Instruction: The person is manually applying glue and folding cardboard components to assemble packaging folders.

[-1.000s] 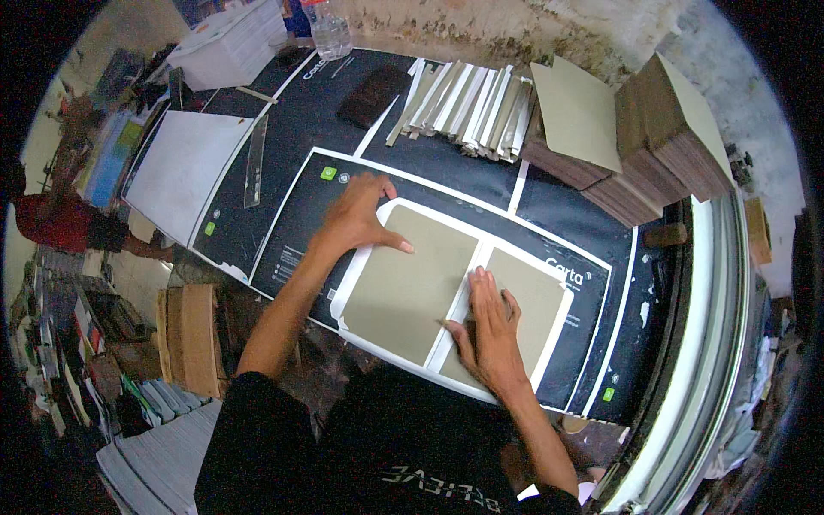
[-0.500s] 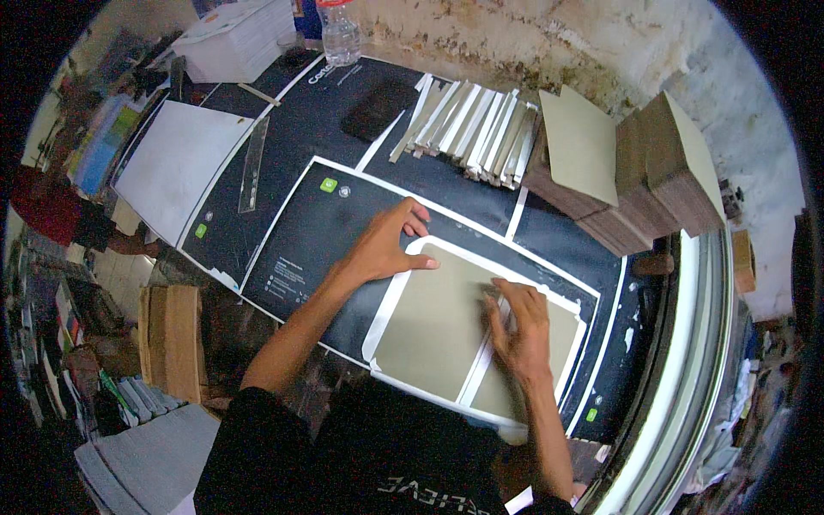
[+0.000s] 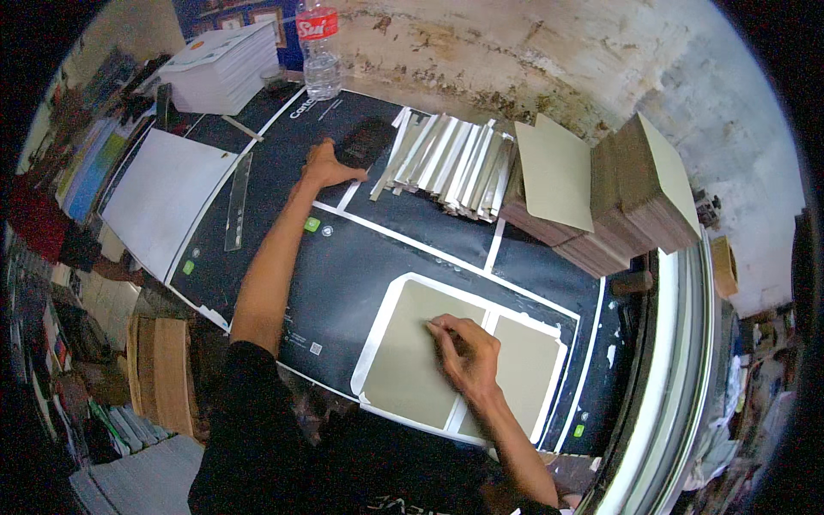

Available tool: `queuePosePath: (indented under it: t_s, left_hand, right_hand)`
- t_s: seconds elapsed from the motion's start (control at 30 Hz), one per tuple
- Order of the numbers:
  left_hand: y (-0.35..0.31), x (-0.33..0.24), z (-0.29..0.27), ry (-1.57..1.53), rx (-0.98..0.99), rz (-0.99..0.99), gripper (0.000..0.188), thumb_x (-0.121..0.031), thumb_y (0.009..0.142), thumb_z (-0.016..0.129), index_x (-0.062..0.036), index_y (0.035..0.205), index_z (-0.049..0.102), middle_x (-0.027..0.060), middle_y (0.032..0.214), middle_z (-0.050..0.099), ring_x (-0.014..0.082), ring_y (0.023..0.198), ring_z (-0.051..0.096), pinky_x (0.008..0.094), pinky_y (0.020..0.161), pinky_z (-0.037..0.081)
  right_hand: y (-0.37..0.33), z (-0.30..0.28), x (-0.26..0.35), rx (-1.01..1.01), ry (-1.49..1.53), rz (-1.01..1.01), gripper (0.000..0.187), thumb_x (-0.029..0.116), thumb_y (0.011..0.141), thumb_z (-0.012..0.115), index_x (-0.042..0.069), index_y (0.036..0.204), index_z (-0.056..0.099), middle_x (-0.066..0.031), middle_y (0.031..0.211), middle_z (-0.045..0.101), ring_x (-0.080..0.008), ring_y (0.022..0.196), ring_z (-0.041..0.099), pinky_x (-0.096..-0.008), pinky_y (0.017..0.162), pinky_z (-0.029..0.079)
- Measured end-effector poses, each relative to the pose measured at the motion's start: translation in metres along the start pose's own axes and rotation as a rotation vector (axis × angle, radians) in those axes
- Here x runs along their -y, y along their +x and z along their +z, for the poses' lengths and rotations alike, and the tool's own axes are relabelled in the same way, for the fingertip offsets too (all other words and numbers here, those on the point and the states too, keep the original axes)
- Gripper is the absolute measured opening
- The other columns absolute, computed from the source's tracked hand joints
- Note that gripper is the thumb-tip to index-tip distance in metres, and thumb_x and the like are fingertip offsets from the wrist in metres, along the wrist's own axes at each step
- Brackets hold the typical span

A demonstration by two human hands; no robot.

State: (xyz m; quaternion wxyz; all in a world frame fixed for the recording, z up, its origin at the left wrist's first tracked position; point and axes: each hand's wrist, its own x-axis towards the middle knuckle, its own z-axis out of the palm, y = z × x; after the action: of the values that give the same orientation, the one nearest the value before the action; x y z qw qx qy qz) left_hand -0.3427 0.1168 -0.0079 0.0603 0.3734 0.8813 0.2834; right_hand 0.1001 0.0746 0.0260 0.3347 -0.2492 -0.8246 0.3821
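Note:
Two beige cardboard panels [image 3: 418, 343] lie side by side on a sheet with white margins, a narrow white gap between them. Over the left panel hovers or rests my right hand [image 3: 469, 352], its fingers curled and pinched together; whatever they hold, if anything, is hidden. My left hand [image 3: 328, 168] reaches to the far side, at the near left corner of a flat dark rectangular object [image 3: 367, 144]. Its thumb and forefinger are spread apart there. Beyond that object, to the right, lies a pile of white and beige card strips [image 3: 451, 163].
Stacks of cut cardboard [image 3: 558, 176] stand at the far right by the wall. A clear ruler [image 3: 239, 202] and white paper [image 3: 167, 193] lie on the left of the black-covered table [image 3: 343, 266]. At the back are a plastic bottle [image 3: 322, 64] and a thick paper stack [image 3: 225, 69].
My left hand has left the panels' upper left corner and reached up to the dark object. My right hand has moved left from the white gap onto the left panel. The view has shifted.

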Motion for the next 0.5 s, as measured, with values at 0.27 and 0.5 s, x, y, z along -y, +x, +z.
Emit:
queuePosePath:
  t_s: [0.27,0.5]
  left_hand:
    - [-0.068,-0.018,-0.006,-0.110,-0.330,0.282,0.096,-0.023,0.047,0.094,0.0020,0.126,0.046,0.0212,0.121,0.050,0.0404,0.117,0.055,0.0457,0.101,0.049]
    - [-0.177,-0.062,-0.021,-0.209,-0.403,0.434,0.086,-0.018,0.052,0.085,0.0021,0.125,0.044,0.0204,0.113,0.048,0.0397,0.109,0.053,0.0478,0.097,0.046]
  right_hand:
    - [0.067,-0.002,0.009,0.000,0.017,0.112,0.031,0.023,0.097,0.069,0.000,0.118,0.072,-0.0224,0.111,0.074,-0.0312,0.099,0.074,-0.0368,0.089,0.057]
    - [0.156,0.015,-0.015,-0.043,0.480,0.165,0.047,0.033,0.103,0.065,-0.003,0.134,0.064,-0.0166,0.118,0.071,-0.0220,0.105,0.070,-0.0342,0.091,0.057]
